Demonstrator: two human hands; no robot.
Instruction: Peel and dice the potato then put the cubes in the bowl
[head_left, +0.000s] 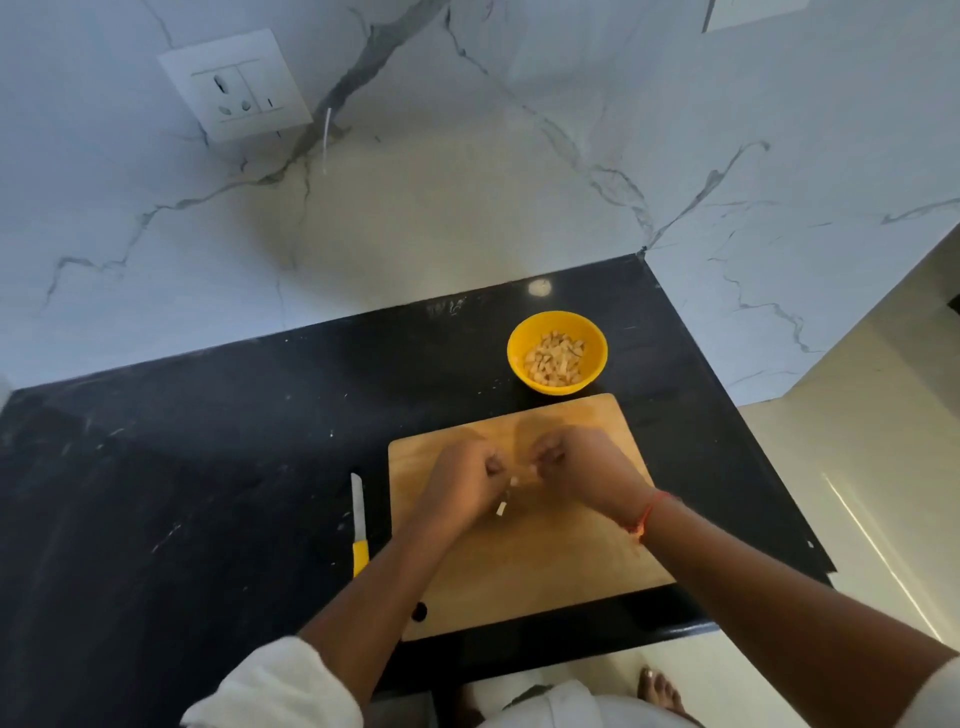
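Both my hands hover over the middle of the wooden cutting board (571, 561). My left hand (462, 483) and my right hand (582, 462) are curled, fingertips close together, pinching small pale potato cubes (514, 481). One cube (501, 508) shows just below my left hand's fingers. The yellow bowl (519, 332) stands just beyond the board's far edge, holding several potato cubes (555, 359). A knife (358, 525) with a white blade and yellow handle lies on the counter left of the board.
The black counter (208, 467) ends in a corner to the right of the board, with floor beyond. A marble wall with a socket (236, 85) rises behind. My foot (662, 691) shows below the counter's front edge.
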